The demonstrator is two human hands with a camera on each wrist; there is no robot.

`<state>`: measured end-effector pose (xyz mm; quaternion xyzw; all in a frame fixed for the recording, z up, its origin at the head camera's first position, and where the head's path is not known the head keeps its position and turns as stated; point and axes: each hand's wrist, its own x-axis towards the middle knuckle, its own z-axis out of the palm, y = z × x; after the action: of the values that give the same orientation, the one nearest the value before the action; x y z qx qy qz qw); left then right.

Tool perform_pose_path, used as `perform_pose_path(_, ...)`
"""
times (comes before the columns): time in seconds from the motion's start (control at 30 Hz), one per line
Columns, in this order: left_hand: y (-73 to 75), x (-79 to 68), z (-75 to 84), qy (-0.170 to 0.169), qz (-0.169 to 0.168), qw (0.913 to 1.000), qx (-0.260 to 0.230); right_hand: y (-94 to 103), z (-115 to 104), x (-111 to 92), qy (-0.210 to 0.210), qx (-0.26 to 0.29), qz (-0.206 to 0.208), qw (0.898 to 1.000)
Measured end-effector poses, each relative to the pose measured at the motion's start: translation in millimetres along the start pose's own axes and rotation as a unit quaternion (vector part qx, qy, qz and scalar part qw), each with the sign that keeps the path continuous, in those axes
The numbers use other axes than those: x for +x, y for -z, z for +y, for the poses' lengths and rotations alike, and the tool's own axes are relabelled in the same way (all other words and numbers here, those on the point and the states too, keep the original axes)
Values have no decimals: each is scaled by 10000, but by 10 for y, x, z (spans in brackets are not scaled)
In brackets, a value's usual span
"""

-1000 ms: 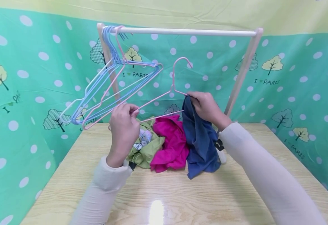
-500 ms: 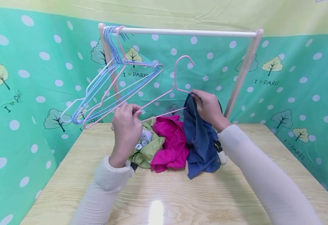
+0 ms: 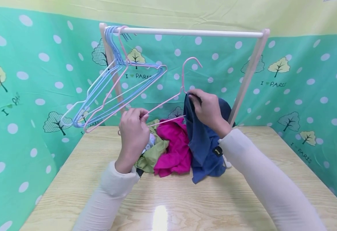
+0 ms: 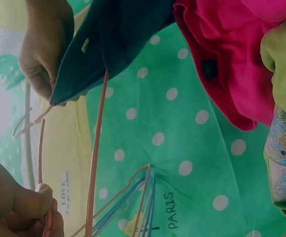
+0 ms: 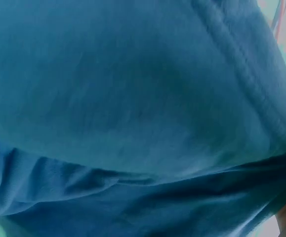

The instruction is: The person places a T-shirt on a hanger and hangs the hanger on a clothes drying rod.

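Between both hands, a pink wire hanger (image 3: 164,102) is held up with its hook pointing upward. My left hand (image 3: 133,133) pinches it near its left end. My right hand (image 3: 210,109) grips the edge of a dark blue garment (image 3: 198,138), close below the hanger's neck. The hanger's right part runs inside the blue cloth and is hidden. Part of the garment hangs down onto the table. In the right wrist view, the blue cloth (image 5: 133,98) fills nearly everything. The left wrist view shows the hanger's lower bar (image 4: 97,148) entering the cloth.
A magenta garment (image 3: 174,147) and a green garment (image 3: 154,157) lie bunched on the wooden table (image 3: 185,205). Behind stands a rack with a white rail (image 3: 191,32). Several blue, white and pink hangers (image 3: 114,67) hang at its left end, close to my left hand.
The blue garment's edge has slid left along the hanger, up to near its neck, with my right hand. The hanger and my left hand have shifted slightly right.
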<state>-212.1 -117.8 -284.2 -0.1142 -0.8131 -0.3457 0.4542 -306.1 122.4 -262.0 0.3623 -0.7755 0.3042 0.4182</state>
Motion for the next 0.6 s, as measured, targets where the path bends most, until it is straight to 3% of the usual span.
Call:
perform_pose_path(0.33,-46,-29,-5,-4,-12,9999,-157,-22,-86,25,152,84,167,9997)
perform_pose_path(0.6,-56,-6,-10,-285,91,9992,-257,37,-83,57,174,-33,-108,9998)
